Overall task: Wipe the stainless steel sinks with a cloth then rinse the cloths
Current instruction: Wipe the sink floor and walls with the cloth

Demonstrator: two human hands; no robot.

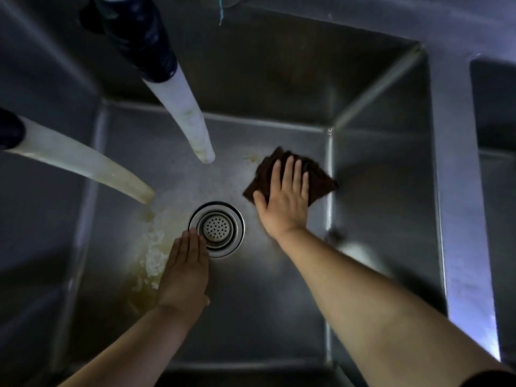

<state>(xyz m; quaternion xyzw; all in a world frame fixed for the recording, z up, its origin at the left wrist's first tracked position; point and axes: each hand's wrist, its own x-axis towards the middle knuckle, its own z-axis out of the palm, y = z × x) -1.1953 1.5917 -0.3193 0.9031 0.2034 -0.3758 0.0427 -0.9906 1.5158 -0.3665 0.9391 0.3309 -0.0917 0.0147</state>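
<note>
Head view | sink (377, 169): right hand (284, 199) flat on cloth (321, 180) | left hand (184, 275) flat, grip empty, beside drain (216, 229)

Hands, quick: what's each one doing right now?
Left hand: open, fingers straight, flat by the drain.
Right hand: open, pressing the brown cloth flat.

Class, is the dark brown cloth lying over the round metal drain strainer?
No, the dark brown cloth lies right of the round metal drain strainer, under the right hand.

The cloth (290, 174) lies partly hidden under the right hand (284, 196).
</note>
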